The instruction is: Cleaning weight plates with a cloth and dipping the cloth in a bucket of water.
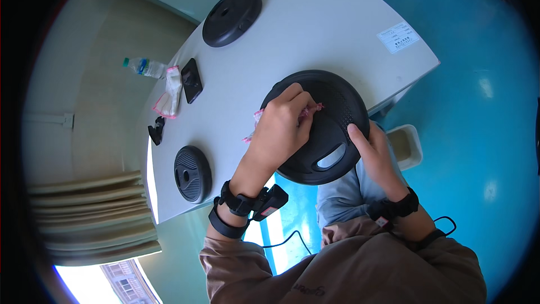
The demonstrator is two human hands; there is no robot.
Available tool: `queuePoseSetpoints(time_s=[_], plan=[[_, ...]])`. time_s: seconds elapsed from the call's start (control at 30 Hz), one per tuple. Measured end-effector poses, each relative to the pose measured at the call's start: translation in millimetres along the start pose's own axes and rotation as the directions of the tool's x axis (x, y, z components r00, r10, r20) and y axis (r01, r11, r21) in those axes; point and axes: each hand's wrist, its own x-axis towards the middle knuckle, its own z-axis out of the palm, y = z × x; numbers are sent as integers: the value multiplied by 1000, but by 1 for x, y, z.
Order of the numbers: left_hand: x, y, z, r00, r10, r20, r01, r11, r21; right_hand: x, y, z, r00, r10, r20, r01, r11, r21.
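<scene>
A large black weight plate with an oval grip slot is tilted up at the table's near edge, above my lap. My right hand grips its right rim, with the thumb on the face and the fingers mostly hidden behind. Across the plate's face reaches my left hand, pinching a crumpled pink-and-white cloth. One end of that cloth pokes out by the fingertips, touching or very near the plate; the rest is partly covered by the hand.
On the white table lie another large black plate, a smaller ribbed plate, a phone, a white glove with pink trim, a plastic bottle and a black strap. A bin stands on the blue floor.
</scene>
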Motion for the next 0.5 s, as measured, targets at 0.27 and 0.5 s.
queuePoseSetpoints(time_s=[0.27, 0.5], plan=[[2, -18, -8, 998, 27, -59, -12, 970, 244, 0, -1, 2, 999, 16, 28, -16, 1000, -17], [-2, -2, -3, 995, 100, 18, -102, 982, 159, 0, 7, 1, 1000, -26, -13, 26, 1000, -16]])
